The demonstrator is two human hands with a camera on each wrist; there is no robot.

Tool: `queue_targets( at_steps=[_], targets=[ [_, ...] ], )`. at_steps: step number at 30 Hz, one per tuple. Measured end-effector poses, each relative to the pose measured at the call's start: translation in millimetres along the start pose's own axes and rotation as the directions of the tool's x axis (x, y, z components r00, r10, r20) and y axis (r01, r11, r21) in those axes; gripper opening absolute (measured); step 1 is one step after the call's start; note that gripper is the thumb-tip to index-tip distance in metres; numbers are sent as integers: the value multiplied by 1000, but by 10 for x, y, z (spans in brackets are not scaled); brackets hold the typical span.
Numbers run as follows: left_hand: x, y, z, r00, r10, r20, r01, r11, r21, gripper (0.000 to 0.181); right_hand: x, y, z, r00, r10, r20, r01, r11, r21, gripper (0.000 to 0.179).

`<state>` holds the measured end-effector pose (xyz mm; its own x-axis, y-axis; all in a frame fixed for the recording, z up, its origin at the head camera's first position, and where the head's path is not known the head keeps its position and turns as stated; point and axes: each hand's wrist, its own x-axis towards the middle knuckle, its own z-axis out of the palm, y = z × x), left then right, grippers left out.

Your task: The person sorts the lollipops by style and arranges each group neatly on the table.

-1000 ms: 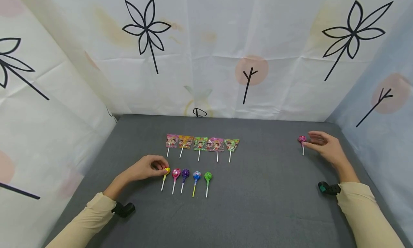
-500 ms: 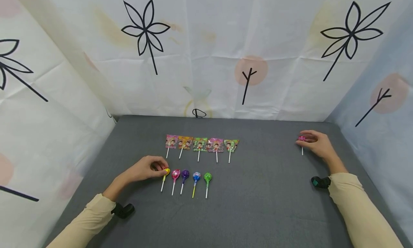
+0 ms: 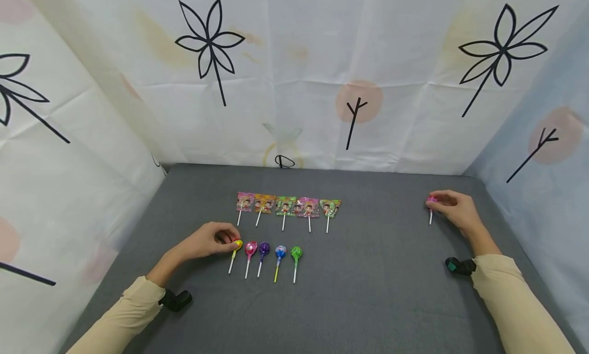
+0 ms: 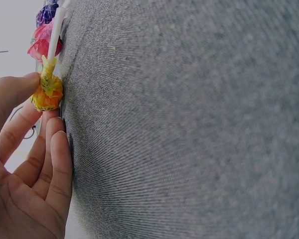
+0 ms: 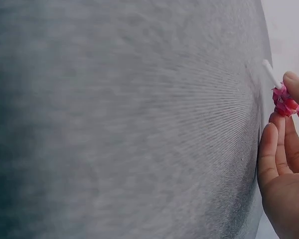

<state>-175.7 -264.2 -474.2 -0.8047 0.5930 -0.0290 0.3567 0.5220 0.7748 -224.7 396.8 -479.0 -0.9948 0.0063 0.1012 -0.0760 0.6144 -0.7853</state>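
My left hand [image 3: 212, 240] pinches the wrapped head of a yellow lollipop [image 4: 47, 94], at the left end of the front row. Its white stick points toward me. Beside it in that row lie a pink lollipop [image 3: 250, 248], a purple lollipop [image 3: 264, 248], a blue lollipop [image 3: 280, 251] with a yellow stick, and a green lollipop [image 3: 296, 252]. Far to the right, my right hand [image 3: 457, 208] pinches a pink-red lollipop [image 5: 284, 102] by its head between thumb and fingers. Part of that head is hidden behind the thumb.
Behind the front row lies a row of flat-bagged lollipops [image 3: 286, 205] in pink, orange and green wrappers. Everything rests on a grey cloth-covered table [image 3: 359, 272]. White printed curtains [image 3: 303, 52] close off the back and sides.
My right hand has moved left onto the pink-red lollipop, its thumb and fingers now closed around the head. The left hand stays still on the yellow lollipop.
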Motion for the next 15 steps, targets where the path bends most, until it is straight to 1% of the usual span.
queue_targets(
  at_steps=[7,11,15],
  targets=[
    [-6,-27,4,1000,2,2,-2,1000,20,13,-119,-86,25,1000,-9,-6,10,998,65,45],
    [-12,-42,13,1000,10,-2,-10,999,37,11,-188,-159,57,999,-32,10,31,994,107,44],
    [-13,-23,20,1000,7,-3,-6,1000,28,13,-257,-263,100,998,-62,27,57,986,156,42]
  ],
)
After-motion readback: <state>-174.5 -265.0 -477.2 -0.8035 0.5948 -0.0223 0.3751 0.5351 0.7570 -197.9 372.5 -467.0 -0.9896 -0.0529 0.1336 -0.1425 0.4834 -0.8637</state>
